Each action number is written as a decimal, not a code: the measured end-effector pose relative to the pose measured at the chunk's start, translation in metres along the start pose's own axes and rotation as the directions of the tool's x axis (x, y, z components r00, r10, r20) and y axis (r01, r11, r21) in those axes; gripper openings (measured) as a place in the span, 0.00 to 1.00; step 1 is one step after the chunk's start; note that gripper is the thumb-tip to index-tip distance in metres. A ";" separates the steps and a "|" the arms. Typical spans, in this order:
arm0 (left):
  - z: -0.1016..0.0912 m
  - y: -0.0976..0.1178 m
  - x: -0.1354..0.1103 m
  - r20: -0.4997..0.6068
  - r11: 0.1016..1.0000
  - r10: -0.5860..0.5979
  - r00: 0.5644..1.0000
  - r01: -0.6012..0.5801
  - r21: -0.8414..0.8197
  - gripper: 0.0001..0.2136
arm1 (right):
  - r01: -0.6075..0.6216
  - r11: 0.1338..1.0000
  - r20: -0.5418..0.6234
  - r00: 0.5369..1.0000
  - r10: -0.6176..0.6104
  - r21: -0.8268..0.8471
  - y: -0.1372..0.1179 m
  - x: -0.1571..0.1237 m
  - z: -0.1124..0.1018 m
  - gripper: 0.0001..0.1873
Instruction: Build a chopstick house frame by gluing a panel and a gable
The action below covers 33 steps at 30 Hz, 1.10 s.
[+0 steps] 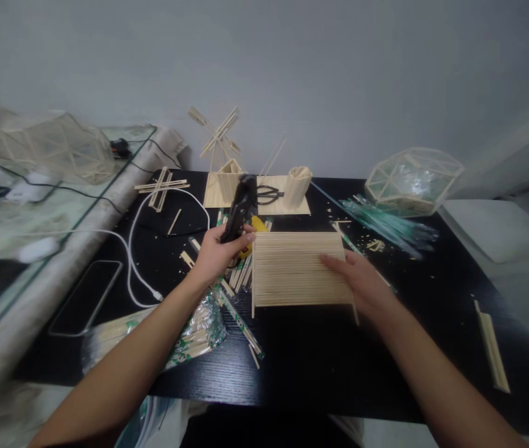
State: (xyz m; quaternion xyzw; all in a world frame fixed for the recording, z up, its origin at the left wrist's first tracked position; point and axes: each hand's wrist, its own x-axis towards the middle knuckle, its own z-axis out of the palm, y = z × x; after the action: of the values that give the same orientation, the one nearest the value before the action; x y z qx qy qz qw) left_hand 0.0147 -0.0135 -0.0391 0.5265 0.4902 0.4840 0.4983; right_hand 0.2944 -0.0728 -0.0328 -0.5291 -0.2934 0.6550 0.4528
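My left hand point(218, 252) is closed round the handle of a black glue gun point(240, 208), whose body points up and away over the black table point(320, 361). Just right of it lies a flat panel of bamboo sticks laid side by side point(292, 267). My right hand point(358, 277) rests on the panel's right edge, fingers stretched flat over the sticks. Loose sticks and a yellow object point(259, 224) lie between the gun and the panel.
Behind stand a small stick windmill house on a board point(223, 180), black scissors point(269, 195) and a stick cup point(298, 185). A wire-frame polyhedron point(412, 177) sits back right. At left lie a phone point(84, 297), a white cable point(134, 261) and packs of wrapped chopsticks point(190, 333).
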 end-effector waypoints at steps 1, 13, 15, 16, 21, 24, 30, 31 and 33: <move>0.000 0.000 0.000 -0.007 1.000 0.006 1.000 -0.006 0.007 0.16 | 0.000 1.000 -0.002 1.000 0.000 0.001 0.000 0.000 0.000 0.21; 0.005 0.008 -0.002 0.026 0.997 0.051 0.998 -0.049 -0.053 0.22 | 0.028 0.997 -0.053 0.998 -0.024 0.079 0.001 0.004 0.000 0.20; 0.005 0.008 -0.002 0.022 0.996 0.040 0.999 -0.038 -0.077 0.24 | 0.023 0.991 -0.066 0.998 -0.014 0.134 -0.001 0.006 -0.002 0.19; 0.005 0.006 -0.002 0.009 0.997 0.043 0.999 -0.042 -0.069 0.23 | 0.011 0.988 -0.072 0.997 0.000 0.153 -0.001 0.008 -0.003 0.18; -0.003 -0.005 0.002 -0.072 0.975 0.150 0.986 -0.135 0.176 0.18 | 0.021 0.984 -0.094 0.996 -0.004 0.174 -0.001 0.012 -0.006 0.14; -0.008 -0.007 0.002 -0.068 0.849 0.261 0.963 -0.196 0.490 0.19 | 0.031 0.974 -0.116 0.993 -0.005 0.223 0.000 0.012 -0.006 0.14; -0.010 -0.009 0.005 0.023 0.593 0.423 0.906 -0.295 0.749 0.27 | 0.006 0.948 -0.106 0.994 0.029 0.318 0.000 0.010 -0.002 0.12; -0.010 -0.010 0.005 0.034 0.568 0.437 0.899 -0.305 0.764 0.27 | 0.006 0.950 -0.085 0.996 0.022 0.313 0.001 0.009 -0.002 0.12; -0.009 -0.010 0.004 0.050 0.531 0.464 0.884 -0.323 0.784 0.27 | 0.003 0.955 -0.046 0.999 0.011 0.296 0.004 0.008 0.000 0.12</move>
State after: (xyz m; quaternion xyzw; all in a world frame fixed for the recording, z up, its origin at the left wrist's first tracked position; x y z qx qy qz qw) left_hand 0.0053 -0.0084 -0.0488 0.7428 0.5565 0.3676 0.0586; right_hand 0.2928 -0.0673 -0.0401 -0.4712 -0.1802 0.6800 0.5321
